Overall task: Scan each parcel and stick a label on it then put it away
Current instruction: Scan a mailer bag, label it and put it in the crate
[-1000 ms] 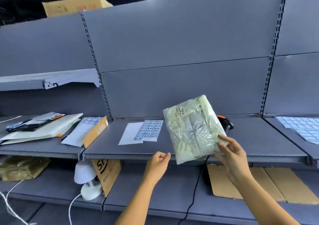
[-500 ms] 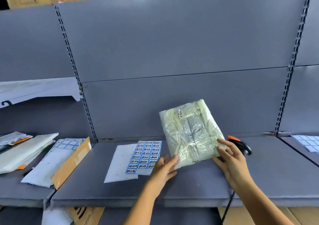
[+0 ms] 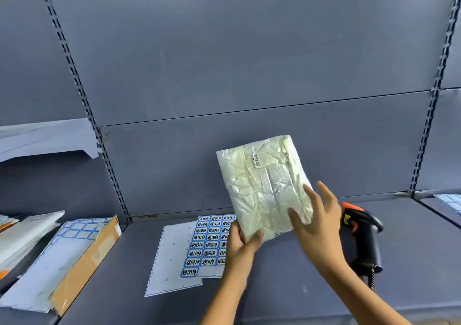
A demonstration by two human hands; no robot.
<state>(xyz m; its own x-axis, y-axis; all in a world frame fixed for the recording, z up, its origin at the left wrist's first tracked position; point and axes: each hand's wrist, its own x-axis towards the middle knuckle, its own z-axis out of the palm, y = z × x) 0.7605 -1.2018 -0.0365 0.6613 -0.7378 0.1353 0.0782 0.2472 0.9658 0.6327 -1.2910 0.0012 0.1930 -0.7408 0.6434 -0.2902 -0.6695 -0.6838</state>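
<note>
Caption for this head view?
Left hand grips a white parcel by its lower corner, right hand open in front; label sheet and scanner lie on the shelf.

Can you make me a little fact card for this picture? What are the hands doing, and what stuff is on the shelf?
parcel: cream plastic bag, held up and tilted
left hand: pinches the parcel's bottom corner
right hand: fingers straight, at the parcel's right edge
scanner: black and orange, lying on the shelf, right of the right hand, nobody holding it
label sheet: blue labels, flat on the shelf, partly hidden behind the parcel and left hand
</note>
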